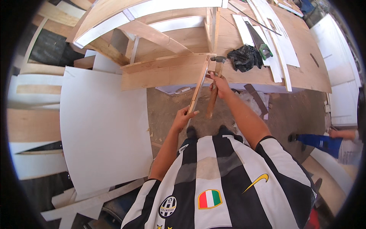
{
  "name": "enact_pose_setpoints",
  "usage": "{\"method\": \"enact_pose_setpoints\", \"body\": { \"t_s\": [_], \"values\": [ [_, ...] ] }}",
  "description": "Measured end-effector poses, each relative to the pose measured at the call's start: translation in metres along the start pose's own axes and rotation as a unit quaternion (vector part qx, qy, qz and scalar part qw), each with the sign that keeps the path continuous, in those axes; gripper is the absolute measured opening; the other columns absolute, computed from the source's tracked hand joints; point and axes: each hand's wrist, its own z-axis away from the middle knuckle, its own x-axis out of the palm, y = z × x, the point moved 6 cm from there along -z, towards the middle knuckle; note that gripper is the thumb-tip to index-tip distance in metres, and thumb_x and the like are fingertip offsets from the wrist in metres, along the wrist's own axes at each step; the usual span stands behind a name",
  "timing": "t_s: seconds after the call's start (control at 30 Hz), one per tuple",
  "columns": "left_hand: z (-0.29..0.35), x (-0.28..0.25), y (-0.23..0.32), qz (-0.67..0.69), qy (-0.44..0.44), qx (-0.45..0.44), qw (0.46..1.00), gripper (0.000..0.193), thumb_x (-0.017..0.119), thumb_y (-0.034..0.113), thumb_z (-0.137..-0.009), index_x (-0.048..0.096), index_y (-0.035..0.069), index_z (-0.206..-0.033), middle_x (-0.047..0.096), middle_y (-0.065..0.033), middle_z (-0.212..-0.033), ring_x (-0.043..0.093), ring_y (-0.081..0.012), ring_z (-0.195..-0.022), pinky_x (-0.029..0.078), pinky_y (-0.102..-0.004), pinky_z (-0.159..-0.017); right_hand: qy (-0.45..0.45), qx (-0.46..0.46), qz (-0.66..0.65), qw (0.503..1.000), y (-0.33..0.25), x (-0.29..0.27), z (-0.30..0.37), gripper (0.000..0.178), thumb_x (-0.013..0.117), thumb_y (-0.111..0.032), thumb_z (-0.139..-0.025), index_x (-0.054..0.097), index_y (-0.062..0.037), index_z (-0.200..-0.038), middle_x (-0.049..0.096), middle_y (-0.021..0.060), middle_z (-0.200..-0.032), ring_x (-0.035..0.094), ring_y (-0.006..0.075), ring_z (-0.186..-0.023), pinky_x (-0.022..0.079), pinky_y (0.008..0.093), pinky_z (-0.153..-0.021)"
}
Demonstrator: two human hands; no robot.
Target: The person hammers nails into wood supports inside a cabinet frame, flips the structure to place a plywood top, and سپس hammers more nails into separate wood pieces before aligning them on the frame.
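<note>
Mid-frame the left hand (pixel 180 120) is pinching a wooden strip (pixel 198 88), prob light and stiff so grab it mid-length, while the right hand (pixel 222 86) grips a likely head-heavy hammer (pixel 212 102).

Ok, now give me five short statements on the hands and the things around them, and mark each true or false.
1. The right hand grips the hammer. True.
2. The left hand is empty. False: the left hand holds a narrow wooden strip.
3. The handsaw's handle is red. False: the handsaw has a green handle.
4. The crumpled black plastic lies to the left of the handsaw's handle. True.
5. The large plain white panel is on the person's right, beside the hammer. False: the white panel is on the person's left.
</note>
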Motion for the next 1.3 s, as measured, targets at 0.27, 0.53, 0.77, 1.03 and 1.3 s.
{"method": "enact_pose_setpoints", "body": {
  "t_s": [0.27,0.53,0.77,1.03,1.3],
  "values": [
    [-0.051,0.016,-0.027,-0.205,0.043,0.083,0.974,0.081,0.089,0.026,-0.072,0.05,-0.006,-0.135,0.064,-0.0209,-0.122,0.064,-0.0302,-0.106,0.049,-0.0387,-0.095,0.227,-0.002,0.099,0.969,0.031,-0.099,0.027,0.022,0.071,-0.025,-0.097,0.064,-0.011,-0.112,0.06,0.0034,-0.07,0.05,0.0141,-0.045,0.042,0.0315,-0.043],
    [-0.135,0.093,-0.047,-0.322,0.096,0.105,0.936,0.086,0.085,0.02,-0.07,0.041,-0.001,-0.14,0.053,-0.0264,-0.13,0.051,-0.0442,-0.124,0.043,-0.0485,-0.107,0.293,0.057,0.069,0.952,0.058,-0.204,0.031,0.017,0.071,-0.023,-0.096,0.064,-0.0106,-0.104,0.053,-0.0001,-0.064,0.048,0.0123,-0.044,0.039,0.0293,-0.04],
    [-0.171,0.141,-0.033,-0.33,0.159,0.001,0.931,0.085,0.084,0.028,-0.074,0.042,0.004,-0.143,0.055,-0.0258,-0.126,0.056,-0.0488,-0.118,0.048,-0.0525,-0.099,0.255,0.09,0.144,0.952,0.067,-0.239,0.008,0.018,0.072,-0.022,-0.095,0.064,-0.0096,-0.106,0.052,-0.0005,-0.064,0.047,0.0113,-0.046,0.039,0.0281,-0.042],
    [-0.207,0.157,-0.039,-0.364,0.177,-0.097,0.909,0.074,0.082,0.032,-0.076,0.043,0.003,-0.131,0.065,-0.0273,-0.117,0.065,-0.0446,-0.109,0.054,-0.0546,-0.089,0.173,0.034,0.309,0.935,0.063,-0.254,-0.024,0.023,0.071,-0.017,-0.093,0.06,-0.0052,-0.109,0.054,0.0036,-0.068,0.051,0.0133,-0.049,0.041,0.0309,-0.043],
    [-0.222,0.161,-0.041,-0.389,0.177,-0.144,0.893,0.068,0.078,0.03,-0.077,0.044,-0.001,-0.127,0.067,-0.0264,-0.116,0.068,-0.0453,-0.105,0.056,-0.053,-0.087,0.043,0.02,0.353,0.935,0.045,-0.219,-0.021,0.047,0.066,-0.031,-0.094,0.052,-0.0036,-0.13,0.068,0.0271,-0.098,0.066,0.0467,-0.096,0.05,0.0511,-0.083]
  ]
}}
